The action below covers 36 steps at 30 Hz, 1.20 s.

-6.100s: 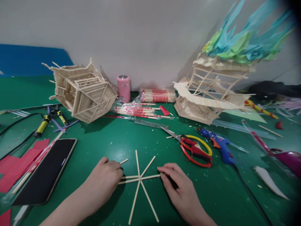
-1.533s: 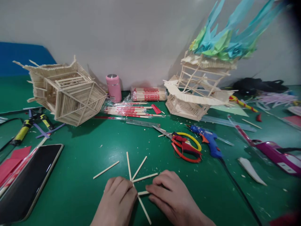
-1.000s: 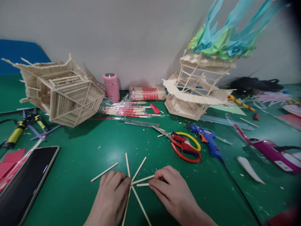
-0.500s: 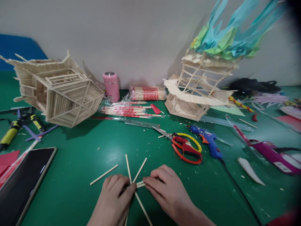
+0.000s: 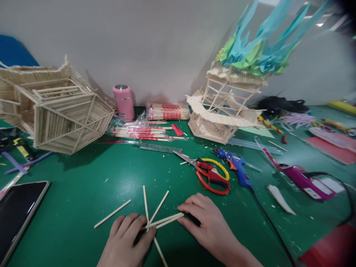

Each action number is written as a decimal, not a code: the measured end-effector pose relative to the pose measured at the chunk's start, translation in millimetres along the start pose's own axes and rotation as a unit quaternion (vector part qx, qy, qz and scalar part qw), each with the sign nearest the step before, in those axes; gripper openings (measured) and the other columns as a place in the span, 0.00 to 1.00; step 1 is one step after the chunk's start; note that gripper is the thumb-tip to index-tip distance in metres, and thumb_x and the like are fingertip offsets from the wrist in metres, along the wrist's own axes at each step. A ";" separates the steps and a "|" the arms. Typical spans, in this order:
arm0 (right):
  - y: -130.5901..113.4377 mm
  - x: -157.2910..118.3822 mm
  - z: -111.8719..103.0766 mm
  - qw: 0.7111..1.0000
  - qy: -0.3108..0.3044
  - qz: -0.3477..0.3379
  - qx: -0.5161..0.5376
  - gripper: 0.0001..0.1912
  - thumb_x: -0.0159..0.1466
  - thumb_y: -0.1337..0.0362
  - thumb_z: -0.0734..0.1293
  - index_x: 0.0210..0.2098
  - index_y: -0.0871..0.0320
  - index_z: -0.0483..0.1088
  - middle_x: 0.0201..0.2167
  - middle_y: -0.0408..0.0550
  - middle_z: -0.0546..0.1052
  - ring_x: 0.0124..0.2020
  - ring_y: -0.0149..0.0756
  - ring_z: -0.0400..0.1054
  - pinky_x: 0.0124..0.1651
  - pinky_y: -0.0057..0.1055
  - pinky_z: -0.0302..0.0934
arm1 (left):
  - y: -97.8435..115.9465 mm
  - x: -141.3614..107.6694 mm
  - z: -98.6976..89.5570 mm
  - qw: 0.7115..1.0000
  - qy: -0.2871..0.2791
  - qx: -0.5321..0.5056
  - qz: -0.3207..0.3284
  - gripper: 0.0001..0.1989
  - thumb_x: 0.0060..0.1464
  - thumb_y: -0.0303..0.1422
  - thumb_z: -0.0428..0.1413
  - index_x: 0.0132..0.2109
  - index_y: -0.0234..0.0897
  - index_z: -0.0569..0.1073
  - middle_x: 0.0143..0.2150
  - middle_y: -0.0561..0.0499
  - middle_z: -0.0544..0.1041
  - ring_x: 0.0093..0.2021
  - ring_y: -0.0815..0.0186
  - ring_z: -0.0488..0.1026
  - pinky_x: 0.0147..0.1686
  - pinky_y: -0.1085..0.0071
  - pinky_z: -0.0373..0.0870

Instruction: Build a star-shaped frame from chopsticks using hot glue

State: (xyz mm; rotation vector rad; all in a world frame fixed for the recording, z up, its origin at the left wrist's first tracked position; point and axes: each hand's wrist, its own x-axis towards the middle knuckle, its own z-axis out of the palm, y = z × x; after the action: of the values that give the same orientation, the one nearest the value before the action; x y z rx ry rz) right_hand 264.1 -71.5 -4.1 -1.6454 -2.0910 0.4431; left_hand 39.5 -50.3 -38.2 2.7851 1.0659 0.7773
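Several thin wooden sticks (image 5: 161, 204) fan out from a crossing point on the green table. My left hand (image 5: 128, 237) is closed over this crossing, thumb and fingertips pressing the sticks together. Two sticks (image 5: 168, 220) lie almost side by side and point right. Their outer ends sit between the thumb and fingertips of my right hand (image 5: 207, 226), which pinches them lightly. One loose stick (image 5: 112, 214) lies to the left of my left hand. Part of the sticks is hidden beneath my left hand.
Scissors (image 5: 211, 174) and a blue glue gun (image 5: 235, 165) lie beyond my right hand. Two stick-built models (image 5: 72, 122) (image 5: 222, 118) stand behind, with a pink flask (image 5: 124, 104) and packs of sticks (image 5: 167, 111) between them. A phone (image 5: 22, 218) lies left, a magenta tool (image 5: 308, 181) right.
The view has shifted a little to the right. The two right-pointing sticks now show more of their length, and my right hand has moved outward along them to their ends.
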 end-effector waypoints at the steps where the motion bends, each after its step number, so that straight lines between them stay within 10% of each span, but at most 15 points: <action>1: -0.2 1.2 0.4 1.000 -0.001 -0.004 0.001 0.06 0.58 0.64 0.64 0.34 0.56 0.72 0.28 0.46 0.72 0.30 0.34 0.64 0.32 0.31 0.59 | 0.3 0.1 -0.8 1.000 -0.004 0.000 0.000 0.17 0.59 0.28 0.38 0.40 0.43 0.72 0.36 0.48 0.73 0.40 0.60 0.67 0.38 0.62 0.63; 29: -10.9 -8.2 6.1 0.997 0.031 0.069 -0.029 0.04 0.55 0.64 0.65 0.24 0.55 0.67 0.21 0.41 0.69 0.25 0.33 0.63 0.27 0.28 0.55 | -6.8 -3.4 -2.2 0.995 0.026 -0.093 0.023 0.17 0.50 0.23 0.43 0.45 0.37 0.68 0.37 0.45 0.73 0.38 0.61 0.69 0.35 0.67 0.67; 36: -10.3 -10.7 9.4 0.993 0.028 0.115 -0.029 0.05 0.52 0.64 0.68 0.23 0.55 0.67 0.20 0.40 0.69 0.24 0.32 0.64 0.27 0.28 0.54 | 3.4 3.6 -12.4 0.985 -0.024 -0.154 -0.078 0.15 0.52 0.22 0.43 0.43 0.37 0.70 0.38 0.45 0.71 0.40 0.61 0.66 0.38 0.64 0.66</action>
State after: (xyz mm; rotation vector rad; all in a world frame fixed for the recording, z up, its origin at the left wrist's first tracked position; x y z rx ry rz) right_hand 252.7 -84.2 -8.4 -1.9193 -1.8993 0.4062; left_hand 37.9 -52.1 -25.0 2.4185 1.0407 0.7783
